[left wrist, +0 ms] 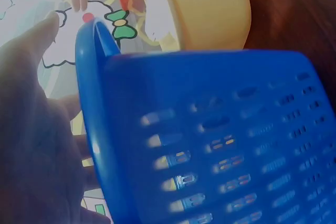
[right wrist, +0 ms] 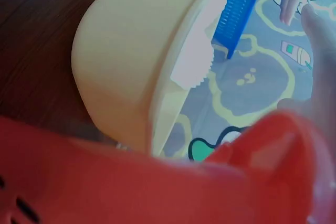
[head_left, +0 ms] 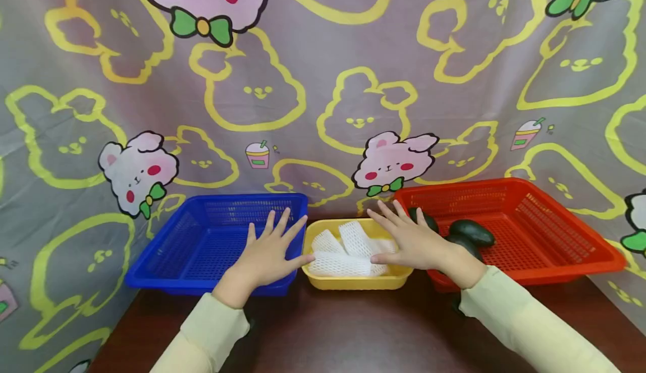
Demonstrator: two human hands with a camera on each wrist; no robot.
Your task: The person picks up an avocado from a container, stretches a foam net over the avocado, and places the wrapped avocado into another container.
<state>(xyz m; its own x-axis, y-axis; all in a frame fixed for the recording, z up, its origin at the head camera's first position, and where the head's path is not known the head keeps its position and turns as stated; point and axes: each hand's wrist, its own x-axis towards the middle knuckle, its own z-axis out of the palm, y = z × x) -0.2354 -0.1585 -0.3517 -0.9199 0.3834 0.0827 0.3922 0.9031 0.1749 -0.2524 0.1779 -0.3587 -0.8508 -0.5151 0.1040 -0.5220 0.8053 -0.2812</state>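
My left hand, fingers spread and straight, is over the right side of a blue plastic basket. My right hand is spread in the same way above the gap between a yellow basin and a red basket. Neither hand holds anything. White foam net sleeves lie in the yellow basin between the hands. Several dark green avocado-like fruits sit in the left part of the red basket, partly hidden by my right hand. In the left wrist view the blue rim stands close beside the palm.
All three containers stand in a row on a dark brown table. Behind them hangs a grey curtain printed with yellow outlines and cartoon bunnies. The blue basket shows its bare mesh floor.
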